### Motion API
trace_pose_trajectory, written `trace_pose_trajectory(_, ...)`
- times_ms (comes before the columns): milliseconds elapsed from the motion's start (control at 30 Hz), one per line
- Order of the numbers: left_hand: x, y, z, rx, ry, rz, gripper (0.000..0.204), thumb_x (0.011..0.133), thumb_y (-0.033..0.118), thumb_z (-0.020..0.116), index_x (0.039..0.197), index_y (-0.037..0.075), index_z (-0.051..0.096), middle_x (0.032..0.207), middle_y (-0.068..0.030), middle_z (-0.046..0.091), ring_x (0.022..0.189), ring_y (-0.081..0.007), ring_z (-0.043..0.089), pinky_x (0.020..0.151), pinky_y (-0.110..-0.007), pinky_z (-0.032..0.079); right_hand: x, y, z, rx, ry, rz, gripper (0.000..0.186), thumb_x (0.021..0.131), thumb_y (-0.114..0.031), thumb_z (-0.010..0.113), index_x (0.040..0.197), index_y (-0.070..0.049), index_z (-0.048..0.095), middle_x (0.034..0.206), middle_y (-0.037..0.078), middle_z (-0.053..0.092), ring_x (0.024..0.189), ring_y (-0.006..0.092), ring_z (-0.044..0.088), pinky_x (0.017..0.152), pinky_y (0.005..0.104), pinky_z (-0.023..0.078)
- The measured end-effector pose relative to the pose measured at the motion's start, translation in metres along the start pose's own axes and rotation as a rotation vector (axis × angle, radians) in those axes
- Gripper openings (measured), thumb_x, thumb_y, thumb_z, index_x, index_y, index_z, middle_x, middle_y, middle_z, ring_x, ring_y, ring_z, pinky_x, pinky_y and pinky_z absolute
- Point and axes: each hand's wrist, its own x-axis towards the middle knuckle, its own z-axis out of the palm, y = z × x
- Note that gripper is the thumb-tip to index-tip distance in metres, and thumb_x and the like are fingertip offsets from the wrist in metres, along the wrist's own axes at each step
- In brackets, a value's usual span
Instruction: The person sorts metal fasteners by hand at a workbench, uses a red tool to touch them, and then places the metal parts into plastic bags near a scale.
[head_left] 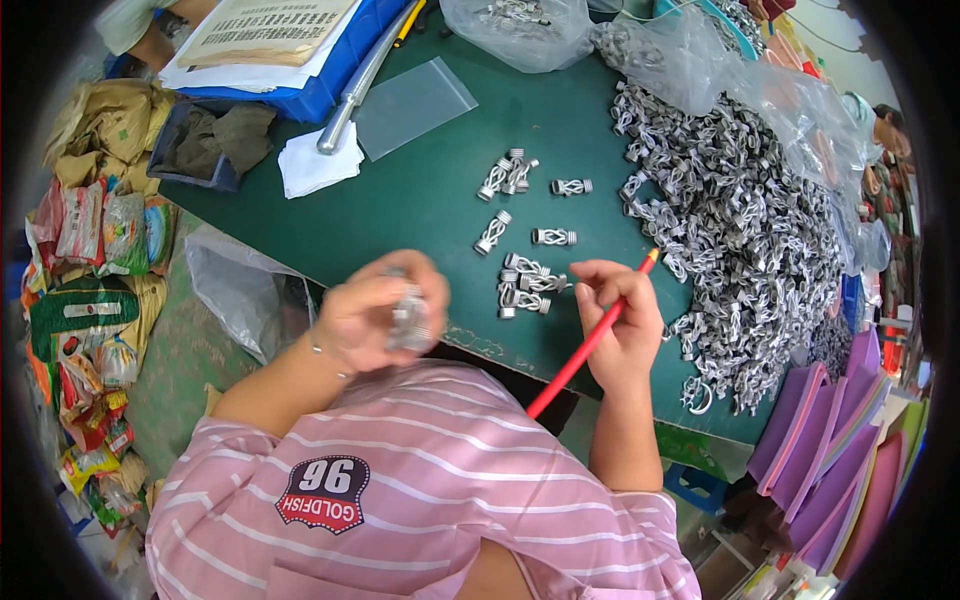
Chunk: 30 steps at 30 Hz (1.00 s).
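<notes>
My left hand [362, 318], smeared by motion, is closed around several small silver metal pieces [410, 322] above the table's near edge. In my right hand [628, 335] is a slim red pencil-like stick [570, 368] with a yellowish tip pointing up and away. Just left of that hand lies a cluster of open-cage metal pieces [532, 282] with ridged ends. Farther back are single pieces, one lying crosswise [554, 237] and one tilted [493, 232]. Another small group [508, 174] lies behind them.
A large heap of the same metal pieces [740, 230] covers the table's right side, with plastic bags [690, 65] behind. A blue tray with papers [300, 95], a metal-handled tool [345, 115] and a clear bag [418, 108] lie back left. Purple foam sheets [815, 440] stand right.
</notes>
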Motion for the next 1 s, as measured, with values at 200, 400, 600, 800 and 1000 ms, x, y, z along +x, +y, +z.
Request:
trace_pose_trajectory(200, -0.097, 0.046, -0.042, -0.113, 0.0, 0.268, 0.013, 0.085, 0.013, 0.049, 0.078, 0.005, 0.04, 0.07, -0.0054, 0.04, 0.047, -0.0115, 0.042, 0.035, -0.021, 0.035, 0.003, 0.007, 0.006, -0.285, -0.186, -0.01, 0.027, 0.065, 0.007, 0.065, 0.07, -0.003, 0.041, 0.08, 0.012, 0.058, 0.073, 0.0261, 0.053, 0.066, 0.0324, 0.043)
trace_pose_trajectory(400, -0.19, 0.064, -0.127, -0.108, 1.039, 0.234, 0.012, 0.082, 0.015, 0.055, 0.082, 0.004, 0.049, 0.073, -0.0054, 0.051, 0.049, -0.0108, 0.042, 0.037, -0.02, 0.031, 0.001, 0.003, 0.007, -0.312, -0.2, -0.016, 0.025, 0.065, 0.011, 0.062, 0.071, -0.003, 0.042, 0.077, 0.01, 0.055, 0.074, 0.024, 0.051, 0.065, 0.0313, 0.042)
trace_pose_trajectory(600, -0.168, 0.054, -0.14, 0.23, 1.472, 0.194, 0.028, 0.083, 0.019, 0.055, 0.103, 0.001, 0.048, 0.093, -0.0107, 0.055, 0.083, -0.0178, 0.058, 0.067, -0.029, 0.051, -0.004, 0.004, 0.003, -0.199, -0.106, 0.02, 0.026, 0.068, 0.014, 0.057, 0.073, -0.002, 0.038, 0.078, 0.01, 0.053, 0.071, 0.0179, 0.048, 0.067, 0.0271, 0.043)
trace_pose_trajectory(800, -0.096, 0.04, -0.048, 1.016, 0.769, -0.089, 0.01, 0.081, 0.012, 0.06, 0.078, 0.003, 0.061, 0.06, -0.0014, 0.057, 0.045, -0.0049, 0.05, 0.04, -0.016, 0.039, -0.001, -0.012, 0.015, 0.552, -0.167, 0.354, 0.021, 0.079, 0.009, 0.053, 0.08, -0.006, 0.038, 0.086, 0.011, 0.052, 0.068, 0.016, 0.059, 0.057, 0.0225, 0.048)
trace_pose_trajectory(1000, 0.007, -0.01, 0.036, 0.724, 0.193, -0.034, 0.027, 0.077, -0.003, 0.061, 0.103, -0.002, 0.054, 0.078, -0.0065, 0.058, 0.061, -0.0083, 0.056, 0.052, -0.019, 0.045, -0.016, -0.003, 0.019, 0.636, -0.229, 0.124, 0.025, 0.076, 0.011, 0.056, 0.079, -0.007, 0.038, 0.093, 0.014, 0.052, 0.082, 0.0181, 0.056, 0.072, 0.0287, 0.049)
